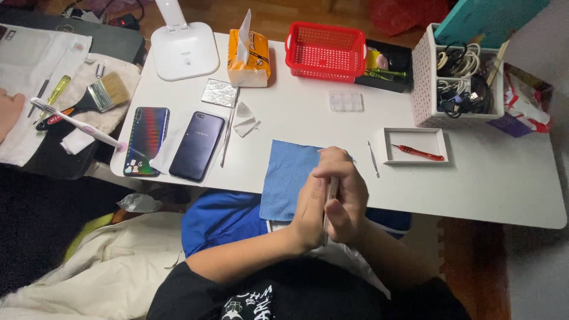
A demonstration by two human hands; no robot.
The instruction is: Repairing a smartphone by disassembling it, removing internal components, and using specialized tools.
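Here two hands (pixel 331 201) clasp one phone (pixel 329 198); two phones (pixel 172 143) lie flat.

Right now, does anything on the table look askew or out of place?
The blue cloth hangs over the table's near edge. Two phones lie face down at the left corner, one on a loose white sheet. Both hands clamp a thin flat device edge-on. Nothing looks spilled.

Left hand (pixel 308 216) and right hand (pixel 347 201) pressed together

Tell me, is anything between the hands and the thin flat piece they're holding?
Nothing visible: the left hand and right hand press directly on the thin flat piece, held edge-on between them above the blue cloth.
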